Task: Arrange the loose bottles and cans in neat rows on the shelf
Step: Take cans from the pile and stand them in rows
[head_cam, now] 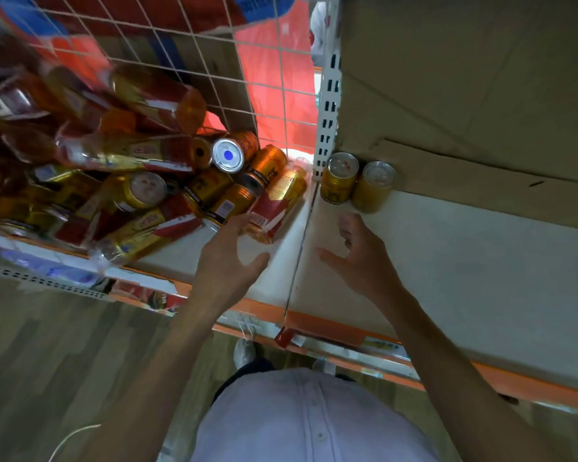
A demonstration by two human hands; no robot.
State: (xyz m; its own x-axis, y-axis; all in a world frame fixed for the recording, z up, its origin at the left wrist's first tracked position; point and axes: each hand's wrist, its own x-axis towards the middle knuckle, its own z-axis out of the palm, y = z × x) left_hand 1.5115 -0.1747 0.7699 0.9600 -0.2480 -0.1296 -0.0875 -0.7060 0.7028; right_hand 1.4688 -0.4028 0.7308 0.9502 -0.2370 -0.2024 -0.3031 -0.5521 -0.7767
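A jumbled heap of gold and orange cans (221, 191) and amber bottles (124, 151) with red labels lies on the left shelf section. Two gold cans (342, 178) stand upright side by side at the back left corner of the right shelf section (464, 248). My left hand (229, 258) hovers open, fingers spread, just in front of a lying red-labelled bottle (274, 208) at the heap's edge. My right hand (357, 255) hangs open over the right shelf board, in front of the two standing cans, holding nothing.
A white wire grid (214, 58) backs the left section. A perforated white upright post (327, 105) divides the two sections. Brown cardboard (464, 95) lines the back of the right section. An orange shelf edge (331, 325) runs along the front; wooden floor lies below.
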